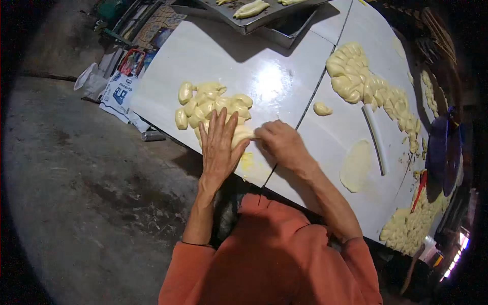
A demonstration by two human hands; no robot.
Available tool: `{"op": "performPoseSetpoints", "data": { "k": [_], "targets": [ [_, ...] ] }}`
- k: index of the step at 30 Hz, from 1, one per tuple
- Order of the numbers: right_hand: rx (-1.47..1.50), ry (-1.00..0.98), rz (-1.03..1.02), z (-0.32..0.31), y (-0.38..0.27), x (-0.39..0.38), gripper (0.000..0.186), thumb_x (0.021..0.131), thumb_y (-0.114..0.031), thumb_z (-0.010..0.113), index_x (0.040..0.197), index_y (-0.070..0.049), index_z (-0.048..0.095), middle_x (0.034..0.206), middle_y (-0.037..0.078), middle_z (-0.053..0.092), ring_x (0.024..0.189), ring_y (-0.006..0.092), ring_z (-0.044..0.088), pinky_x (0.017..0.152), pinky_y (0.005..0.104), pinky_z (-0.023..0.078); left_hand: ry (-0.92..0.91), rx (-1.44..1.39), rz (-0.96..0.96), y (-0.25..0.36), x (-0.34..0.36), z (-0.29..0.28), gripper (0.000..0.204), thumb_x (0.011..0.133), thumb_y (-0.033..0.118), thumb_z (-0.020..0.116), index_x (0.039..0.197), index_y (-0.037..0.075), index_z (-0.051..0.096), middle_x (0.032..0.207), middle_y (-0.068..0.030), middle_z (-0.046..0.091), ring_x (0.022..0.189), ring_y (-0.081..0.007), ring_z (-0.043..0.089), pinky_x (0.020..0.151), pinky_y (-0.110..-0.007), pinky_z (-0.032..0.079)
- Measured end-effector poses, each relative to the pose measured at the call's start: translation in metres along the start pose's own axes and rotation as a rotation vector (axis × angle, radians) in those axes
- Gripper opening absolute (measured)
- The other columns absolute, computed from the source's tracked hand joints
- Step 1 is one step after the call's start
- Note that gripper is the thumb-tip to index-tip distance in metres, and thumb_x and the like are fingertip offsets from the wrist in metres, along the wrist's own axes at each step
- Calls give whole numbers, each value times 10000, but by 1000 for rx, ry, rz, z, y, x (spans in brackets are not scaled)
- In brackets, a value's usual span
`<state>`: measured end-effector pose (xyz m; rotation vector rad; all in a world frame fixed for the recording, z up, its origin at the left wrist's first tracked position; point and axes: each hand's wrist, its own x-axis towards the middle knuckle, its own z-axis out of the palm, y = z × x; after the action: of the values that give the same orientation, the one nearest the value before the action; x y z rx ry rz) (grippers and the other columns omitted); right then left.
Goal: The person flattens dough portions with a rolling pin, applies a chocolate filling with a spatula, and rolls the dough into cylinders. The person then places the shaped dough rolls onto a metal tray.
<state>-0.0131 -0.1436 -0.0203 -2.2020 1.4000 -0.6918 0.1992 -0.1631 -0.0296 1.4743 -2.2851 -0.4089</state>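
Note:
My left hand (219, 145) lies flat, fingers spread, over a pale yellow dough piece (242, 134) on the white table (254, 66). My right hand (281, 144) pinches the right end of that same piece with closed fingers. Just beyond my left hand lies a cluster of several shaped dough pieces (208, 104). A single small dough lump (322, 108) rests apart, to the right of my right hand.
A flat dough round (356, 165) and a white rolling pin (375, 137) lie at the right. Rows of dough balls (363, 84) run along the far right, more dough (409, 226) at the near right. Metal trays (264, 12) with shaped pieces stand at the back. Concrete floor at left.

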Motion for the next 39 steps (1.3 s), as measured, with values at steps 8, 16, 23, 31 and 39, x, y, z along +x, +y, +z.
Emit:
{"op": "performPoseSetpoints", "data": {
  "k": [8, 16, 23, 31, 39],
  "targets": [
    [520, 27, 680, -131, 46, -126, 216, 849, -109, 713, 1029, 10, 705, 927, 44, 701, 806, 129, 626, 748, 290, 516, -42, 54, 4, 4, 3, 12, 681, 937, 328, 723, 1531, 86, 494, 1641, -234, 359, 1551, -415, 265, 1247, -621, 116],
    [211, 65, 823, -209, 88, -308, 254, 868, -209, 760, 1040, -23, 750, 992, 53, 684, 857, 135, 633, 711, 289, 493, -46, -34, 188, 106, -8, 28, 635, 922, 219, 746, 1503, 91, 525, 1624, -225, 390, 1540, -412, 296, 1248, -598, 170],
    [55, 252, 602, -191, 91, -346, 408, 948, -255, 688, 1264, 2, 672, 1272, 197, 672, 1173, 376, 641, 1001, 428, 519, -553, -187, 707, 312, -52, 121, 638, 943, 377, 704, 1480, 82, 525, 1593, -157, 444, 1499, -323, 395, 1229, -628, 241],
    [-355, 37, 466, -151, 109, -409, 808, 997, -635, 486, 1573, -74, 408, 1651, 150, 372, 1554, 320, 293, 1257, 657, 80, -532, 51, 677, 370, -71, 171, 858, 971, 529, 603, 1604, 18, 329, 1677, -175, 312, 1582, -306, 236, 1224, -674, 161],
    [-259, 488, 351, -173, 131, -335, 461, 929, -274, 710, 1308, -24, 626, 1350, 193, 605, 1239, 364, 585, 1052, 507, 458, -480, 41, 504, 368, -97, 184, 886, 982, 597, 551, 1608, 23, 299, 1679, -233, 261, 1572, -395, 223, 1209, -720, 98]
  ]
}}
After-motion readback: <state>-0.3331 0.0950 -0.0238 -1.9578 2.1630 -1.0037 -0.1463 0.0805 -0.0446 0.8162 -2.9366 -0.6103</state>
